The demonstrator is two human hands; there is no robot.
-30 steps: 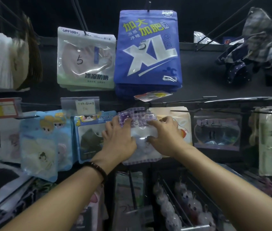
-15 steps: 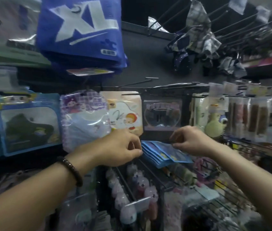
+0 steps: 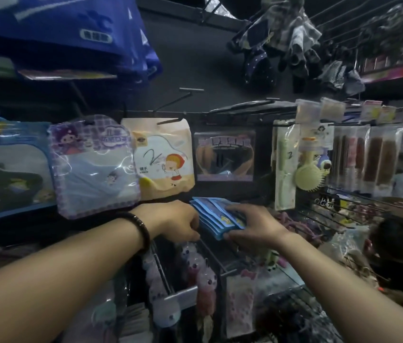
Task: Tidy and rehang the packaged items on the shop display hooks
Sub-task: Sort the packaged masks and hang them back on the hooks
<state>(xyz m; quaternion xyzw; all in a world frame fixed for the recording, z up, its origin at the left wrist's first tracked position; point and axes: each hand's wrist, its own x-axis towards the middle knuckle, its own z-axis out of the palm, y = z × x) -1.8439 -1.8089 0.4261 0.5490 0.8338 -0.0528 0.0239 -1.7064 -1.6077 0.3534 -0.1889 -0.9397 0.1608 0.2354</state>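
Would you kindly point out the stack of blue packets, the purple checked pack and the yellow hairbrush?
stack of blue packets (image 3: 214,209): head view, top packet's face.
purple checked pack (image 3: 94,169): head view, its clear window.
yellow hairbrush (image 3: 308,175): head view, its round head.

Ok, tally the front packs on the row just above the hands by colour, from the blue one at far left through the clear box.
Blue pack: 1
Purple checked pack: 1
Cream pack: 1
Clear box: 1
Total: 4
The blue stack gripped by the right hand is not counted.
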